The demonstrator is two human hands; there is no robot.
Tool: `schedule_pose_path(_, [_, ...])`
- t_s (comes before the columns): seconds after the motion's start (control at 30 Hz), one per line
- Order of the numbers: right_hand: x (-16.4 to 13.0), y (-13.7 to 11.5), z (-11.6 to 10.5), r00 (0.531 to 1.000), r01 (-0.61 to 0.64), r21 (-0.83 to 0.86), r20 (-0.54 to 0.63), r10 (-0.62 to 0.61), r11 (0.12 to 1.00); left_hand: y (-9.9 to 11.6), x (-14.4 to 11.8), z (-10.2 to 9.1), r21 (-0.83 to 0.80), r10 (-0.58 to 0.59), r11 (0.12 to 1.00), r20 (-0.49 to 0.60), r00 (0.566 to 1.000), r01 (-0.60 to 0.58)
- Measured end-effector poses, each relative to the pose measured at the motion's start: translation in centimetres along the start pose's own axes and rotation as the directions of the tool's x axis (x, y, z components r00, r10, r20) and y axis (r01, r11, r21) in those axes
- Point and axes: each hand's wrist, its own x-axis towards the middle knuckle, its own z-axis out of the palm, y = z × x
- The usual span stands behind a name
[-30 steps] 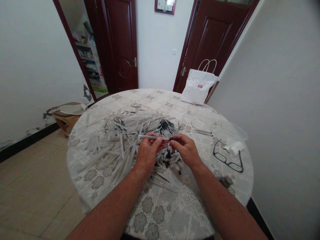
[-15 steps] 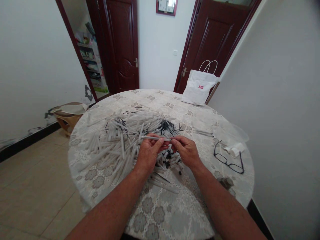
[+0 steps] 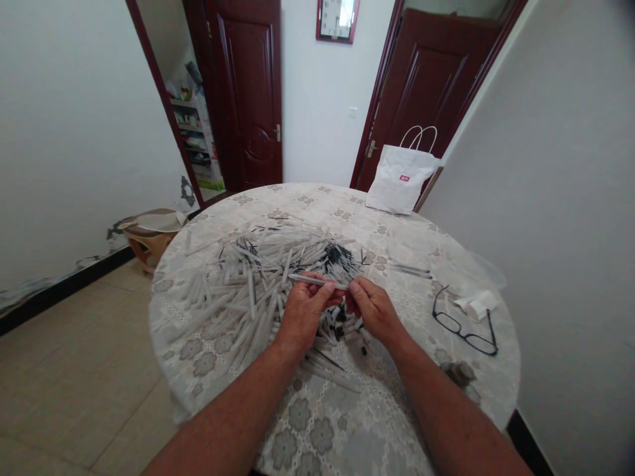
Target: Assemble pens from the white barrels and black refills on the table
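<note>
Above the heap, my left hand (image 3: 303, 311) is closed around a slim whitish pen (image 3: 308, 280), which lies almost level across its fingers. My right hand (image 3: 373, 305) pinches the pen's right end between thumb and fingers, so that end is hidden. Under and left of my hands spreads a loose heap of pale pen barrels (image 3: 238, 294). A cluster of thin black-tipped pieces (image 3: 337, 254) lies just beyond my hands. Small parts with black ends (image 3: 339, 332) show below them, partly covered by my wrists.
The round table wears a patterned lace cloth (image 3: 317, 423). To the right lie black-framed glasses (image 3: 464, 334), crumpled white paper (image 3: 480, 305), a few thin rods (image 3: 411, 270) and a dark blurred object (image 3: 460, 373). A white paper bag (image 3: 403, 178) stands at the back; a stool (image 3: 153, 238) is at left.
The view has shifted slightly, so everything appears a little lower and further right. Both hands keep hold of the pen, which now tilts slightly more down to the right.
</note>
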Motion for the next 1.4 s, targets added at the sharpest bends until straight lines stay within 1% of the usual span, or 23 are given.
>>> schedule_pose_path(0.03, [0.01, -0.02, 0.03, 1.0, -0.011, 0.0, 0.007, 0.011, 1.0, -0.04, -0.01, 0.0, 0.003, 0.0, 1.0, 0.002, 1.0, 0.0])
schedule_pose_path(0.1, [0.02, -0.08, 0.06, 1.0, -0.014, 0.025, -0.017, 0.015, 1.0, -0.06, -0.04, 0.02, 0.006, 0.007, 1.0, 0.001, 1.0, -0.007])
schedule_pose_path(0.23, [-0.09, -0.24, 0.02, 0.996, 0.053, 0.067, -0.07, -0.048, 0.996, 0.08, -0.04, 0.09, -0.002, 0.01, 1.0, -0.014, 1.0, -0.01])
schedule_pose_path(0.33, [-0.17, -0.34, -0.03, 0.997, 0.07, 0.031, -0.043, -0.069, 0.997, 0.05, -0.05, 0.02, 0.003, 0.0, 1.0, -0.019, 1.0, 0.0])
schedule_pose_path(0.4, [-0.15, -0.31, -0.03, 0.999, 0.049, -0.007, -0.002, -0.049, 0.999, -0.11, -0.06, -0.07, 0.008, -0.007, 1.0, -0.014, 1.0, 0.007])
schedule_pose_path(0.47, [-0.09, -0.17, 0.03, 0.999, 0.019, -0.001, 0.029, -0.019, 1.0, -0.25, -0.06, -0.14, 0.003, -0.012, 1.0, -0.007, 1.0, 0.012])
schedule_pose_path(0.57, [-0.04, 0.08, 0.16, 1.0, 0.001, 0.086, -0.005, -0.001, 0.996, -0.24, -0.04, -0.16, -0.006, -0.007, 1.0, -0.006, 1.0, 0.007])
schedule_pose_path(0.63, [-0.07, 0.12, 0.2, 0.999, 0.027, 0.116, -0.03, -0.023, 0.993, -0.09, -0.02, -0.13, 0.001, 0.006, 1.0, -0.021, 1.0, -0.006])
schedule_pose_path(0.73, [-0.16, -0.05, 0.15, 0.998, 0.057, 0.08, -0.031, -0.055, 0.995, 0.05, 0.0, -0.09, 0.011, 0.015, 1.0, -0.029, 0.999, -0.015])
schedule_pose_path(0.87, [-0.15, -0.25, 0.17, 0.999, 0.032, 0.003, 0.004, -0.032, 0.999, -0.14, -0.02, -0.15, 0.002, 0.006, 1.0, -0.014, 1.0, -0.006])
schedule_pose_path(0.97, [-0.13, -0.18, 0.27, 1.0, 0.017, 0.044, 0.005, -0.017, 0.999, -0.28, -0.01, -0.18, 0.005, 0.007, 1.0, -0.006, 1.0, -0.007])
schedule_pose_path(1.07, [-0.21, -0.13, 0.32, 0.999, 0.044, 0.079, -0.027, -0.042, 0.996, -0.23, -0.01, -0.15, 0.008, 0.015, 1.0, -0.011, 1.0, -0.015])
schedule_pose_path(1.13, [-0.28, -0.21, 0.32, 0.998, 0.054, 0.056, -0.028, -0.052, 0.997, -0.16, -0.03, -0.11, 0.012, 0.015, 1.0, -0.01, 1.0, -0.015])
schedule_pose_path(1.27, [-0.24, -0.38, 0.34, 1.0, 0.028, 0.012, -0.005, -0.028, 1.0, -0.16, -0.12, -0.06, 0.022, 0.003, 1.0, -0.002, 1.0, -0.003])
schedule_pose_path(1.33, [-0.16, -0.32, 0.4, 1.0, 0.013, 0.044, 0.016, -0.014, 0.999, -0.22, -0.14, -0.06, 0.027, 0.004, 1.0, 0.005, 1.0, -0.004])
schedule_pose_path(1.4, [-0.12, -0.11, 0.47, 1.0, 0.013, 0.092, 0.011, -0.014, 0.996, -0.28, -0.13, -0.07, 0.033, 0.007, 0.999, 0.009, 1.0, -0.008])
